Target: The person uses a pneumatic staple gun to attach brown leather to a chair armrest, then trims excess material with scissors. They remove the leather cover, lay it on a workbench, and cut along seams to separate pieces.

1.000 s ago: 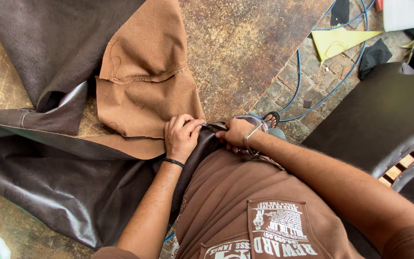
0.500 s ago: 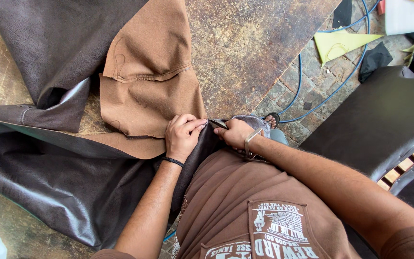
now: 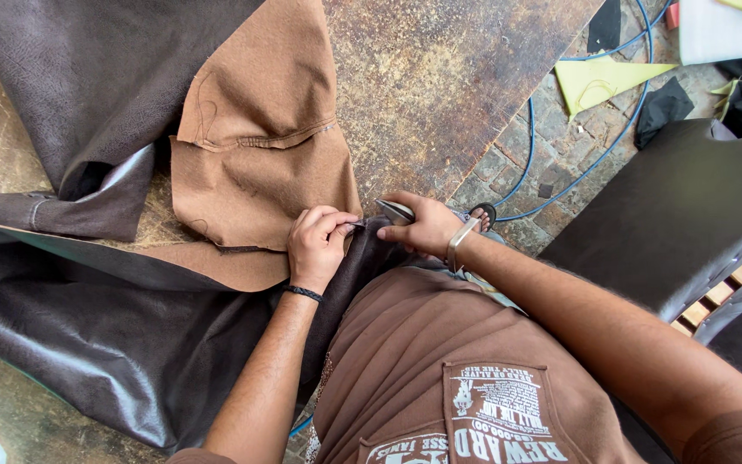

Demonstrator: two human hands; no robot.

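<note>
The dark brown leather sheet (image 3: pixel 88 344) lay draped over the worn table's edge, glossy and wrinkled, spreading toward nine o'clock, its tan underside (image 3: pixel 259 172) folded up toward twelve. Its near edge was pinched at centre, where the metal scissors (image 3: pixel 394 210) pointed toward nine o'clock, blades nearly closed against it

Brown printed shirt (image 3: pixel 440 361); black wristband (image 3: pixel 304 293)

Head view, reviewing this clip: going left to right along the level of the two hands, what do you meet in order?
Dark brown leather sheet → tan underside of the leather → left hand pinching the leather edge → scissors → right hand holding them → blue cable on the floor → dark cushion.
</note>
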